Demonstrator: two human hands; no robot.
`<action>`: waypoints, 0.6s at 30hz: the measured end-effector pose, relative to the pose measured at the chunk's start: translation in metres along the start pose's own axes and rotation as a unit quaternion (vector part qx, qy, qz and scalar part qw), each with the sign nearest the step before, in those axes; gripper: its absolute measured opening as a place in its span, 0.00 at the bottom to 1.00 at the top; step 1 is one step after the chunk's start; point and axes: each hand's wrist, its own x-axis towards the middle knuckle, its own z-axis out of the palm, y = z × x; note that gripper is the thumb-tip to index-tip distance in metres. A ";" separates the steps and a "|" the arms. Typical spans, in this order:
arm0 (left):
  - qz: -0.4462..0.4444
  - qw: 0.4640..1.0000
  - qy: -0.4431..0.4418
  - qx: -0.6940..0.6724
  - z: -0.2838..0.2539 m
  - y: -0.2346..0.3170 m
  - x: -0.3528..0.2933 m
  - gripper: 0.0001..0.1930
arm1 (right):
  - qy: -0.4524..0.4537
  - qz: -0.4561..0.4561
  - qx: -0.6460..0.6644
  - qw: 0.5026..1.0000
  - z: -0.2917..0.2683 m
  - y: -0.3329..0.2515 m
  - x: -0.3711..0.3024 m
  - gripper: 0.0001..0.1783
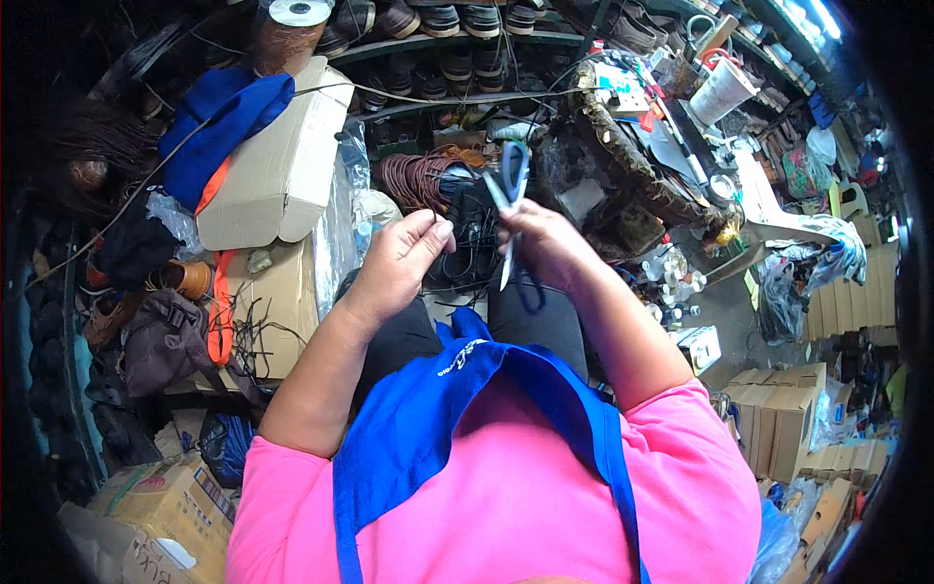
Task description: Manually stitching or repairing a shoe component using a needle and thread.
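Note:
My right hand (547, 238) grips a pair of scissors (514, 175) near its pivot. The scissors are spread wide, with one dark handle loop pointing up and the other hanging below the hand. My left hand (404, 258) is raised beside it, thumb and fingertips pinched together; whatever they hold, if anything, is too small to make out. Between and beyond the hands, near my knees, is a black shoe (471, 229) with dark laces. A coil of brown cord (416, 180) lies just past it.
Cardboard (268, 175) with a blue cloth (219, 122) on it stands at left. A cluttered round work block (632, 161) carries tools and a white cup (722, 92) at right. Small bottles (673, 277) stand below it. Shelves of shoes (438, 21) line the back.

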 end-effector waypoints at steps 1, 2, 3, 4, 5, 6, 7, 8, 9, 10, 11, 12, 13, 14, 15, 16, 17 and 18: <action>-0.001 1.000 -0.003 0.000 0.002 0.000 0.000 0.14 | -0.029 0.023 -0.028 0.999 0.003 0.005 -0.002 0.10; -0.008 0.999 -0.013 0.041 0.003 0.000 0.000 0.14 | -0.061 0.033 -0.006 0.998 0.009 0.009 -0.003 0.12; -0.015 0.996 -0.024 0.083 0.005 0.002 0.000 0.14 | -0.093 0.042 0.015 0.995 0.016 0.011 -0.004 0.14; -0.011 0.992 -0.033 0.119 0.006 0.006 0.000 0.11 | -0.110 0.021 -0.006 0.994 0.021 0.009 -0.008 0.20; -0.013 0.992 -0.034 0.120 0.007 0.005 -0.001 0.11 | -0.124 0.015 -0.068 0.990 0.022 0.006 -0.009 0.24; 0.009 0.980 -0.044 0.192 0.007 0.003 -0.002 0.10 | -0.131 -0.004 -0.117 0.984 0.026 0.001 -0.012 0.27; 0.031 0.963 -0.053 0.262 0.007 0.001 -0.003 0.09 | -0.138 -0.022 -0.166 0.976 0.031 -0.002 -0.014 0.29; 0.017 0.964 -0.066 0.256 0.008 -0.001 -0.003 0.08 | -0.138 -0.022 -0.165 0.976 0.032 0.000 -0.013 0.29; 0.016 0.964 -0.067 0.256 0.008 -0.003 -0.003 0.08 | -0.138 -0.051 -0.197 0.969 0.034 0.003 -0.011 0.27; 0.023 0.970 -0.057 0.233 0.009 -0.003 -0.003 0.08 | -0.138 -0.079 -0.228 0.961 0.035 0.005 -0.010 0.25; 0.030 0.976 -0.047 0.210 0.010 -0.004 -0.003 0.08 | -0.138 -0.079 -0.227 0.961 0.034 0.004 -0.010 0.25; 0.029 0.976 -0.047 0.211 0.009 -0.003 -0.004 0.08 | -0.142 -0.062 -0.225 0.962 0.033 0.004 -0.008 0.23; 0.032 0.976 -0.054 0.207 0.006 0.000 -0.005 0.08 | -0.146 -0.045 -0.222 0.963 0.033 0.003 -0.008 0.22; 0.035 0.977 -0.061 0.203 0.004 0.003 -0.005 0.08 | -0.140 -0.044 -0.211 0.967 0.036 0.000 -0.011 0.17; 0.035 0.977 -0.062 0.203 0.003 0.007 -0.006 0.08 | -0.139 -0.044 -0.210 0.967 0.035 -0.005 -0.014 0.17; 0.046 0.984 -0.060 0.160 0.002 0.013 -0.009 0.09 | -0.189 -0.019 -0.188 0.964 0.032 -0.010 -0.017 0.17; 0.057 0.990 -0.058 0.118 0.001 0.017 -0.012 0.12 | -0.239 0.005 -0.165 0.957 0.030 -0.013 -0.020 0.17; 0.056 0.990 -0.058 0.118 -0.002 0.019 -0.014 0.12 | -0.235 0.022 -0.146 0.961 0.031 -0.013 -0.023 0.18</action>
